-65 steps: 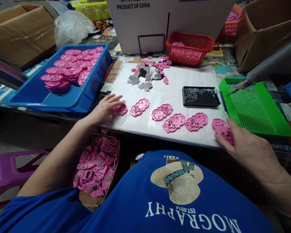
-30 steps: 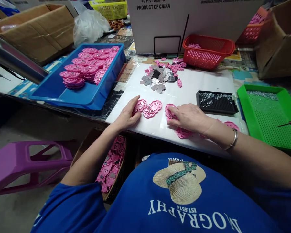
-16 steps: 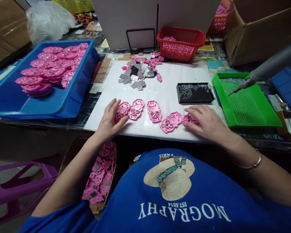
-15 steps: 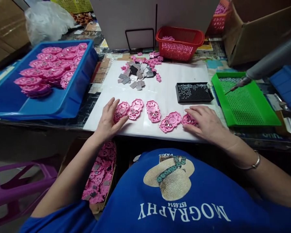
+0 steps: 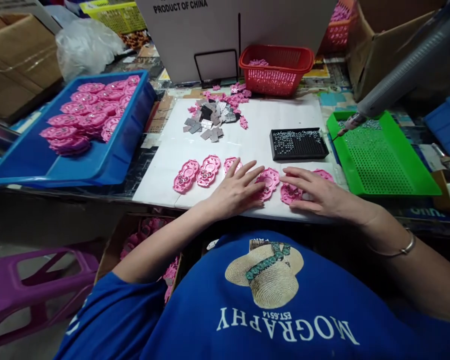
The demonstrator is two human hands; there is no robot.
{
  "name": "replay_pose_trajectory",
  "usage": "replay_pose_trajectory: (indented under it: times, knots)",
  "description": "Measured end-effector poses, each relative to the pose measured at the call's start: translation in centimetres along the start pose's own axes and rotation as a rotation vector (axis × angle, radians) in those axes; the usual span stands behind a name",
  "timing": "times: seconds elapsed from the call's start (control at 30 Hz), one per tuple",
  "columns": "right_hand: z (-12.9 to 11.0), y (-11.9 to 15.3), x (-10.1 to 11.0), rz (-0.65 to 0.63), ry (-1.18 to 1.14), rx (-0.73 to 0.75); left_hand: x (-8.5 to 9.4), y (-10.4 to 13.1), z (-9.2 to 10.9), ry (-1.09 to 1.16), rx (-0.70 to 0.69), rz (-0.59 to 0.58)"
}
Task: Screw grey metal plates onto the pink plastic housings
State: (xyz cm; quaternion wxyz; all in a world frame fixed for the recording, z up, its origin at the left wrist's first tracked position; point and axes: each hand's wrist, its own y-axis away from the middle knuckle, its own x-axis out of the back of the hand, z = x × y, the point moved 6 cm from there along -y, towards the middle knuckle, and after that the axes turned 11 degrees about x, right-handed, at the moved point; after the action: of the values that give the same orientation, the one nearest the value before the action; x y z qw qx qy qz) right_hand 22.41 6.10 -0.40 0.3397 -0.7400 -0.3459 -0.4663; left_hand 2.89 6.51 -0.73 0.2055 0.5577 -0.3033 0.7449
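Several pink plastic casings with small metal parts lie in a row on a white board (image 5: pixel 157 175). My left hand (image 5: pixel 237 192), fingers spread, rests over the middle of the row. It partly covers one pink casing (image 5: pixel 231 164) and its fingertips reach another pink casing (image 5: pixel 270 179). My right hand (image 5: pixel 315 190) lies with fingers apart across a further pink casing (image 5: pixel 286 194), touching its edge. Behind that hand another pink casing (image 5: pixel 323 175) shows in part. At the left end, two pink casings (image 5: pixel 186 176) lie uncovered side by side.
Grey metal plates (image 5: pixel 206 119) and small pink parts (image 5: pixel 240 97) are heaped behind the row. A black screw tray (image 5: pixel 299 144) and a green basket (image 5: pixel 390 175) are on the right, under a hanging electric screwdriver (image 5: pixel 378 92). A blue tray (image 5: pixel 97 175) of pink casings stands left; a red basket (image 5: pixel 279 82) behind.
My left hand has moved right, from the left end of the row to its middle. My right hand has stayed near the right end, where another casing now shows behind it.
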Motion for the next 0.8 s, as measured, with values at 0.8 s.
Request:
replay_pose_trajectory:
  times: [0.8]
  knots:
    - [0.7, 1.0, -2.5, 0.102, 0.332, -0.294, 3.3, 8.2, -13.4, 0.286, 0.694, 0.137]
